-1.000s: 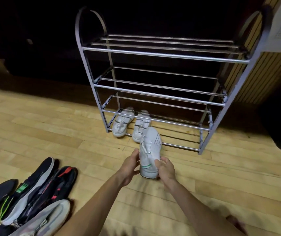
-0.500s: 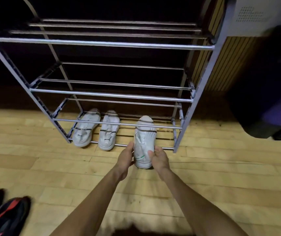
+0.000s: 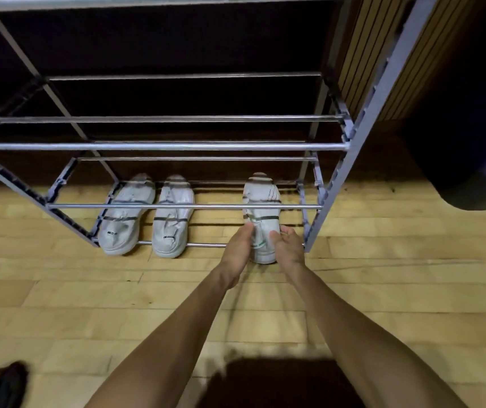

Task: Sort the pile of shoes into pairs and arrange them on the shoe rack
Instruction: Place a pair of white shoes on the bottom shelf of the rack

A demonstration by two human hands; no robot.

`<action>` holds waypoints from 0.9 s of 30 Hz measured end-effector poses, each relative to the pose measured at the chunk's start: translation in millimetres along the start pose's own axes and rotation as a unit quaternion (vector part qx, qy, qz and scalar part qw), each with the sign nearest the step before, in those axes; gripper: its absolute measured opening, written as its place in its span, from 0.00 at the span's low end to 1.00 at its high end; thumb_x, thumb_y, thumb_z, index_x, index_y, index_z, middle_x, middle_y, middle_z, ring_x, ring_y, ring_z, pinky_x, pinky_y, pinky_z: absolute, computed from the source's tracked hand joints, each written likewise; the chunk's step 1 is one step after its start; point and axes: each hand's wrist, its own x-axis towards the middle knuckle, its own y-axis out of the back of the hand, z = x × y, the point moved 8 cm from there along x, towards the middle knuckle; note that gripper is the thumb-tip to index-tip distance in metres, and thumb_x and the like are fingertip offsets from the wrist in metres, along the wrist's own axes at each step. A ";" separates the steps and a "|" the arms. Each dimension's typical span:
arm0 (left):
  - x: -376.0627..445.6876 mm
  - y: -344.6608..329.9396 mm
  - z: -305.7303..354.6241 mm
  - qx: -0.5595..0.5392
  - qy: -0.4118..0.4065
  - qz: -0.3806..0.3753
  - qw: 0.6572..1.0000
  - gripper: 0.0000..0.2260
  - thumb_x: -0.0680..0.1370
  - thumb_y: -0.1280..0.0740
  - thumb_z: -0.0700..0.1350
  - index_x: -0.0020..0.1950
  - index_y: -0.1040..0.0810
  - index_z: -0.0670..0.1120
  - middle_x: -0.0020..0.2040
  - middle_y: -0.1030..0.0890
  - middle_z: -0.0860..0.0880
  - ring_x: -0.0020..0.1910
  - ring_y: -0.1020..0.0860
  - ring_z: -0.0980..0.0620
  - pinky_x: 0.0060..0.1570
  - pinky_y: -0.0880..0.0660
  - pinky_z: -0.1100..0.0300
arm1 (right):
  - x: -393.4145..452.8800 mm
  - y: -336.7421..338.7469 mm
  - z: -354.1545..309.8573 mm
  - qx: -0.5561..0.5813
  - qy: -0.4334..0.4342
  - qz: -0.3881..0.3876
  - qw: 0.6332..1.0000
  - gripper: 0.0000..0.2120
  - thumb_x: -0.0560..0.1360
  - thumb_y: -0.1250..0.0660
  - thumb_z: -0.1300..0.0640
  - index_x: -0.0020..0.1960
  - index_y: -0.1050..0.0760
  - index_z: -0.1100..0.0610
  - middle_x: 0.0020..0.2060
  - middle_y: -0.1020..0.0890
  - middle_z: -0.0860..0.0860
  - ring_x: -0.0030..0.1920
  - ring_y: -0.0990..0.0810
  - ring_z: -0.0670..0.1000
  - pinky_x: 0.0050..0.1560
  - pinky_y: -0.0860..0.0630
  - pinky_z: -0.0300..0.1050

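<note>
2 hands [image 3: 263, 245] hold white shoe [image 3: 261, 207] toe pointing rackward

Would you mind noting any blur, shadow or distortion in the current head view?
Head view: the shoe rack bars bow from wide-angle distortion; the left hand and right hand gripping the white sneaker are motion-blurred; background is dark; a dark shape cuts the bottom edge.

Pale wood floor [image 3: 59, 304], slatted wall [image 3: 362, 60], perhaps panelling
</note>
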 end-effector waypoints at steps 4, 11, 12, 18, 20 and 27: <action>7.4 -10.9 -0.7 0.001 -0.006 -0.004 1.000 0.16 0.83 0.45 0.50 0.52 0.18 0.48 0.45 0.15 0.56 0.41 0.17 0.63 0.34 0.26 0.73 | 8.9 9.3 -1.7 -0.039 0.004 0.023 0.999 0.15 0.81 0.38 0.56 0.65 0.26 0.60 0.58 0.19 0.56 0.57 0.21 0.57 0.53 0.28 0.43; 7.6 -31.4 27.2 0.107 -0.022 0.006 0.994 0.16 0.82 0.46 0.51 0.54 0.23 0.42 0.51 0.20 0.45 0.46 0.23 0.51 0.47 0.26 0.56 | 21.7 9.3 -1.5 -0.060 -0.033 0.020 0.997 0.17 0.82 0.44 0.57 0.69 0.30 0.59 0.62 0.21 0.59 0.61 0.22 0.61 0.63 0.26 0.53; 7.5 -31.4 26.4 0.114 -0.021 0.009 0.993 0.15 0.82 0.46 0.50 0.51 0.23 0.43 0.49 0.20 0.45 0.44 0.24 0.51 0.46 0.26 0.55 | 22.0 7.6 -0.9 -0.071 -0.038 0.011 0.997 0.17 0.82 0.45 0.58 0.69 0.30 0.59 0.62 0.22 0.59 0.61 0.23 0.61 0.63 0.26 0.53; -1.5 -24.4 19.7 0.102 0.012 0.028 0.994 0.15 0.82 0.44 0.50 0.56 0.21 0.44 0.52 0.18 0.46 0.52 0.21 0.48 0.54 0.25 0.56 | 18.7 11.1 -6.2 -0.113 -0.033 0.001 0.993 0.10 0.80 0.44 0.62 0.59 0.28 0.59 0.55 0.21 0.59 0.59 0.22 0.62 0.58 0.25 0.52; -3.1 -15.6 21.9 0.103 0.005 0.031 0.994 0.15 0.82 0.44 0.48 0.53 0.19 0.44 0.50 0.17 0.47 0.50 0.21 0.49 0.47 0.25 0.61 | 14.5 14.3 -12.4 -0.132 -0.011 0.000 0.991 0.13 0.81 0.44 0.60 0.64 0.29 0.59 0.58 0.22 0.58 0.61 0.23 0.61 0.55 0.29 0.46; -30.9 24.3 30.5 0.098 -0.001 0.059 0.993 0.17 0.83 0.45 0.52 0.62 0.23 0.46 0.56 0.23 0.52 0.58 0.25 0.50 0.64 0.29 0.51 | -21.1 21.7 -37.3 -0.170 0.058 -0.004 0.984 0.18 0.82 0.42 0.58 0.71 0.30 0.60 0.63 0.22 0.58 0.63 0.24 0.59 0.60 0.30 0.46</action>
